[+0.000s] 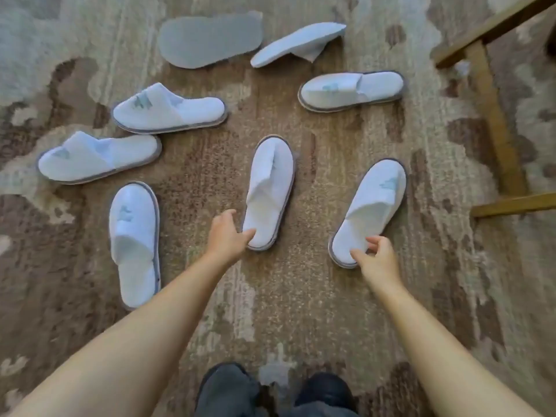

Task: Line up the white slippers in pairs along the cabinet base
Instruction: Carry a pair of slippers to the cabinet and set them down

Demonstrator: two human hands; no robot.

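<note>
Eight soft white terry slippers are scattered on a mottled brown-and-grey carpet (285, 296). The heel of the middle slipper (269, 191) is gripped by the left hand (225, 233), fingers curled around its grey-edged sole. The heel of the right slipper (368, 212) is pinched by the right hand (376, 260). One upturned slipper (210, 40) shows a flat grey sole. A wooden frame (493, 121) stands at right.

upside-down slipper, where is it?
Head view, top centre: the upside-down slipper lies grey sole up on the carpet, left of the tilted slipper.
</note>
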